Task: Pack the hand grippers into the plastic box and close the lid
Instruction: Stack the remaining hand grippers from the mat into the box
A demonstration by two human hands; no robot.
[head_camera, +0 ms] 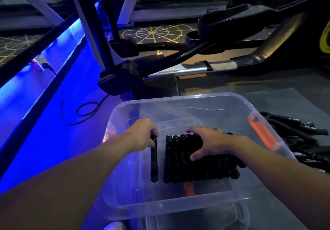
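Inside the clear rectangular plastic box [178,207], left hand [142,133] curls round one black stick-handled hand gripper [154,163], long axis pointing toward the person, just left of the packed black row [178,165]; right hand [209,143] spread, pressing that row.

2 hands inside the clear plastic box [178,96]
In the box, the left hand [142,133] grips 1 black hand gripper [154,160]; the right hand [210,142] lies spread on the packed row [178,161].
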